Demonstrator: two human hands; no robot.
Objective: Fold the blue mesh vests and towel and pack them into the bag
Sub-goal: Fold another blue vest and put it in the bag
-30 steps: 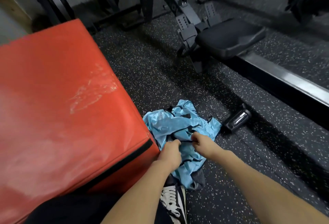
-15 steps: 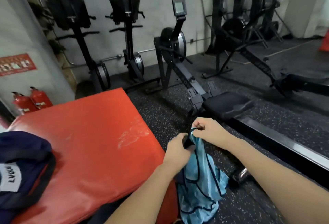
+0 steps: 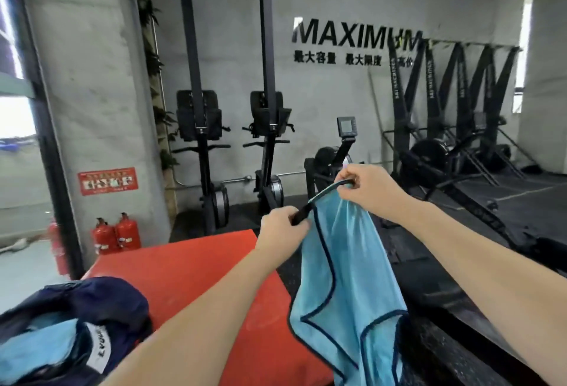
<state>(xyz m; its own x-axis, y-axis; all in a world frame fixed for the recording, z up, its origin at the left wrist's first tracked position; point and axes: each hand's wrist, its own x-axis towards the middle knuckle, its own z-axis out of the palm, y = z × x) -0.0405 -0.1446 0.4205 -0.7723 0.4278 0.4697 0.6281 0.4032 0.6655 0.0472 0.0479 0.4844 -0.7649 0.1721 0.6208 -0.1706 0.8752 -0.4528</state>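
Observation:
A light blue mesh vest [image 3: 346, 287] with dark trim hangs in the air in front of me. My left hand [image 3: 283, 229] grips its dark strap at the lower left end. My right hand [image 3: 366, 186] pinches the same strap higher and to the right. A dark navy bag [image 3: 101, 312] lies open on the red mat at the lower left, and light blue fabric [image 3: 33, 348] shows inside it.
The red padded mat [image 3: 196, 275] lies under my left arm. Rowing machines [image 3: 334, 164] and upright ski machines [image 3: 199, 127] stand along the grey wall. Red fire extinguishers [image 3: 118, 232] sit by the pillar. Black rubber floor [image 3: 537, 210] stretches to the right.
Both hands lifted the vest off the floor and raised it to chest height. My view swung up from the floor to the wall, and the bag came into sight.

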